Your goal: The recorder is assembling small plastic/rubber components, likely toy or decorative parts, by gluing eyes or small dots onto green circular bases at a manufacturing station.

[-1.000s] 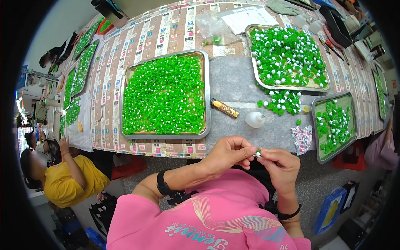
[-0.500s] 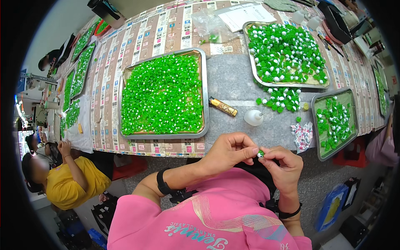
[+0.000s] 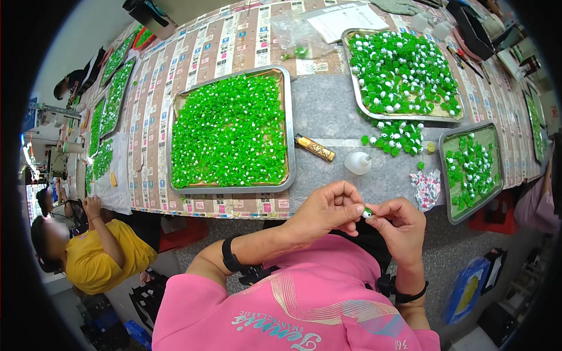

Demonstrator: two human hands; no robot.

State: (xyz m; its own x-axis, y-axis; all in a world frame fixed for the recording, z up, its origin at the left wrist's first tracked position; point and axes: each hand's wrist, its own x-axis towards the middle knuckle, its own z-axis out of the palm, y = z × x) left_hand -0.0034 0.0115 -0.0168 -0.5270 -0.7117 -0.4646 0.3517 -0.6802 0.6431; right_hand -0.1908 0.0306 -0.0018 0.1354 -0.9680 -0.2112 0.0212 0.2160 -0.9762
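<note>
A small green piece with a white eyeball-like bead [image 3: 367,213] is pinched between my two hands, just beyond the table's near edge. My left hand [image 3: 332,209] has its thumb and forefinger closed at the left side of the piece. From the other side, my right hand [image 3: 401,227] grips it with thumb and forefinger. The fingertips partly cover the piece. A white squeeze bottle with a thin tip [image 3: 357,163] stands on the grey mat just past my hands. Behind it lies a pile of loose green-and-white pieces [image 3: 395,138].
A large tray [image 3: 289,134] of small green parts stands left. Another tray [image 3: 355,90] heaped with green-and-white pieces is at the back right, a smaller tray [image 3: 499,158] nearer. A gold-and-black lighter-shaped item [image 3: 315,147] and patterned cloth [image 3: 426,189] lie between. A person in yellow [image 3: 108,254] sits left.
My hands stay nearly in place. The piece has turned slightly between my fingertips, and its white bead shows more now.
</note>
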